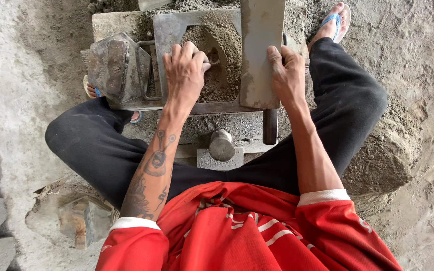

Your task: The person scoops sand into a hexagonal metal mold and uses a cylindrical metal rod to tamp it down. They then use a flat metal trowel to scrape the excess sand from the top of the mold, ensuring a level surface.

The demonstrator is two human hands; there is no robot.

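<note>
Left hand (185, 70) palm-down, fingers curled into damp mix in the metal mould (177, 25). Right hand (287, 75) clamps flat steel plate (261, 50) edge beside it, wrist straight.

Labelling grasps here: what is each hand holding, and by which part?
Right hand grips the flat metal trowel blade by its right edge, above the handle. Left hand presses into the grey mix in the metal mould; nothing clearly held.

Layout about the metal mould (197, 60): damp mix (217, 55) lies in it; a flat plate (259, 50) rests across its right side; a block-shaped weight (111, 68) sits just left; a short cylinder (222, 145) stands nearer the person.
</note>
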